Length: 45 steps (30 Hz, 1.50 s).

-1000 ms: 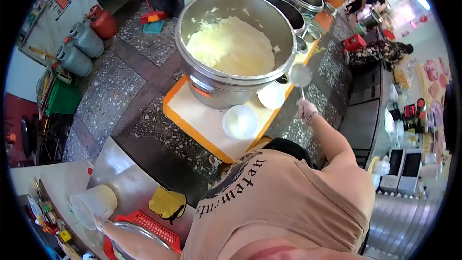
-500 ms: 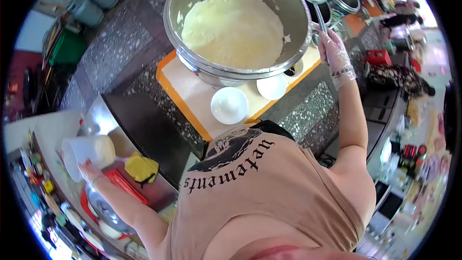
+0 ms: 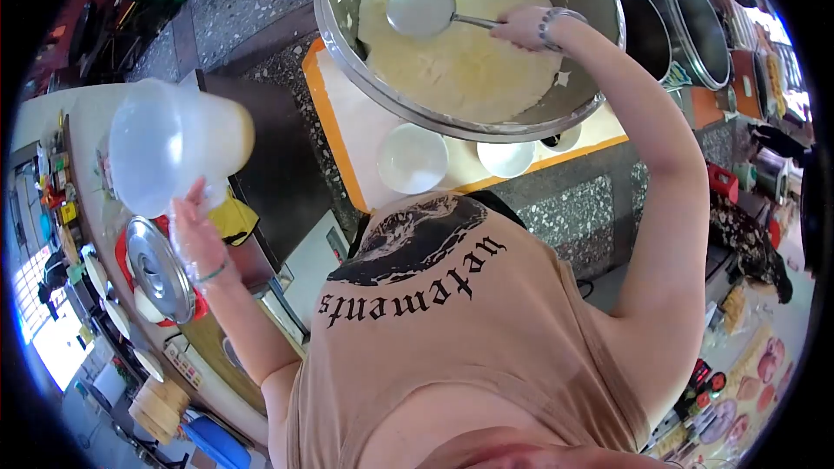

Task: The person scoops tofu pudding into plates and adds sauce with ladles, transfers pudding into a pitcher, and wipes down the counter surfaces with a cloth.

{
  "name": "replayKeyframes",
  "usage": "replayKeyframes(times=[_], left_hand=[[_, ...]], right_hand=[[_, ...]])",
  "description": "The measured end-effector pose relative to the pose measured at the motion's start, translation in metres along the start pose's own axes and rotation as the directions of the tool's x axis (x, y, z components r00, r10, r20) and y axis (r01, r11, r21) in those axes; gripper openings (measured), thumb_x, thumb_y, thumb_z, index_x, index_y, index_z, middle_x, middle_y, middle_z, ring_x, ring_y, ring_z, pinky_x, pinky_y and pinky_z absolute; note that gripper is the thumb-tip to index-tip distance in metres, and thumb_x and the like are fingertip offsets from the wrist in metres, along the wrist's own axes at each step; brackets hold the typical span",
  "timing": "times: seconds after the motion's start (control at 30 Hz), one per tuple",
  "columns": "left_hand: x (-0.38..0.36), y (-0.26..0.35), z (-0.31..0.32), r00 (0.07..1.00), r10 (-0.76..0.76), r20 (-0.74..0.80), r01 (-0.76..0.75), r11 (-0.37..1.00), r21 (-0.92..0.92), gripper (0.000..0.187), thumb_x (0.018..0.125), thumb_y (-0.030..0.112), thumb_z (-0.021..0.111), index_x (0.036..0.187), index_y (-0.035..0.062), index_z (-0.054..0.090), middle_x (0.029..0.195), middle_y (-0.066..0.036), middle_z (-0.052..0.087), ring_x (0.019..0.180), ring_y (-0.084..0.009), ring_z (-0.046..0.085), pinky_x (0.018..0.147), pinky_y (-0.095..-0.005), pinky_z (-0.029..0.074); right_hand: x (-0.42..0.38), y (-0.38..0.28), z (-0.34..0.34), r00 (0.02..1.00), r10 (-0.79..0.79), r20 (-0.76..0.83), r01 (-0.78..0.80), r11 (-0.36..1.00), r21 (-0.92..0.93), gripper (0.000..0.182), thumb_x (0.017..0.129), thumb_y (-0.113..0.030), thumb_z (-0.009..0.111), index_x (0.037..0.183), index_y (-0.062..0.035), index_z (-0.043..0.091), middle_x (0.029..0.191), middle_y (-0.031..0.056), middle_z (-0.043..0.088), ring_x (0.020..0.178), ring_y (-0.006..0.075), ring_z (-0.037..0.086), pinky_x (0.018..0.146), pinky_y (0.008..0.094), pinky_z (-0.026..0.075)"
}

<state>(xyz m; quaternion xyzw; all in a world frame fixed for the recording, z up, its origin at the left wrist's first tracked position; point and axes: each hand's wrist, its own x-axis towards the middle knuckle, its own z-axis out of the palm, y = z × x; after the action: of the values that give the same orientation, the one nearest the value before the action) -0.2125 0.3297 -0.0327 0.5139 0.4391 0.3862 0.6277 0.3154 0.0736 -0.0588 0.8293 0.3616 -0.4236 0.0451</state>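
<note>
My right hand (image 3: 526,28), with a bracelet at the wrist, is closed round the handle of a shallow metal ladle (image 3: 420,7). The ladle's round bowl hangs over a large steel pot (image 3: 469,127), overlapping the pale yellow, smooth soft mass (image 3: 460,69) inside it. On the left, my left hand (image 3: 195,230), in a clear plastic glove, grips the edge of a translucent plastic bucket (image 3: 161,148). The bucket lies tilted on its side in this view, its wide mouth facing left and its base yellowish.
Two white bowls, a nearer one (image 3: 413,159) and another (image 3: 506,158), stand on an orange-edged board (image 3: 334,135) before the pot. Tall steel pots (image 3: 695,30) are at the right. A metal lid (image 3: 161,269) and a yellow cloth (image 3: 233,219) lie at left. A person (image 3: 747,239) is far right.
My right hand has swung the ladle from right of the pot to over its contents. My left hand has raised the bucket and brought it inward. The view has shifted.
</note>
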Motion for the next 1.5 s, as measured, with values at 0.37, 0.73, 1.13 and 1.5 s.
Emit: replayKeyframes(times=[0.37, 0.73, 1.13, 1.5], left_hand=[[-0.109, -0.044, 0.118, 0.968, -0.050, 0.248, -0.169, 0.599, 0.783, 0.038, 0.097, 0.020, 0.036, 0.098, 0.0033, 0.070, 0.090, -0.017, 0.067, 0.079, -0.0280, 0.059, 0.079, -0.0364, 0.045], [-0.156, -0.049, 0.157, 0.967, -0.221, 0.123, 0.103, 0.791, 0.604, 0.039, 0.088, 0.034, 0.049, 0.096, 0.0032, 0.071, 0.094, -0.016, 0.066, 0.092, -0.0249, 0.054, 0.089, -0.0367, 0.038], [-0.137, -0.061, 0.139, 0.938, -0.280, 0.204, 0.123, 0.821, 0.557, 0.041, 0.085, 0.035, 0.053, 0.096, -0.0001, 0.071, 0.098, -0.013, 0.067, 0.095, -0.0219, 0.057, 0.090, -0.0359, 0.040], [-0.130, -0.068, 0.123, 0.901, -0.202, 0.383, -0.136, 0.707, 0.694, 0.036, 0.089, 0.031, 0.046, 0.091, 0.0063, 0.071, 0.099, -0.015, 0.064, 0.094, -0.0279, 0.051, 0.088, -0.0364, 0.038]], right_hand=[[0.093, 0.064, -0.001, 0.980, 0.124, 0.154, -0.024, 0.848, -0.529, 0.042, 0.091, -0.039, 0.053, 0.120, -0.0089, 0.059, 0.095, 0.0085, 0.067, 0.078, 0.0241, 0.065, 0.071, 0.0400, 0.051], [0.115, 0.089, -0.019, 0.992, 0.101, 0.071, -0.018, 0.683, -0.730, 0.033, 0.086, -0.029, 0.061, 0.111, -0.0082, 0.066, 0.098, 0.0118, 0.069, 0.087, 0.0285, 0.066, 0.078, 0.0402, 0.052], [0.078, 0.078, -0.014, 0.996, 0.085, 0.012, -0.041, 0.593, -0.804, 0.027, 0.085, -0.025, 0.060, 0.104, -0.0076, 0.069, 0.098, 0.0126, 0.069, 0.090, 0.0294, 0.067, 0.079, 0.0395, 0.053], [0.010, 0.029, -0.041, 0.998, 0.003, -0.063, -0.048, 0.688, -0.724, 0.030, 0.083, -0.025, 0.057, 0.101, -0.0055, 0.069, 0.102, 0.0158, 0.068, 0.094, 0.0304, 0.066, 0.083, 0.0413, 0.052]])
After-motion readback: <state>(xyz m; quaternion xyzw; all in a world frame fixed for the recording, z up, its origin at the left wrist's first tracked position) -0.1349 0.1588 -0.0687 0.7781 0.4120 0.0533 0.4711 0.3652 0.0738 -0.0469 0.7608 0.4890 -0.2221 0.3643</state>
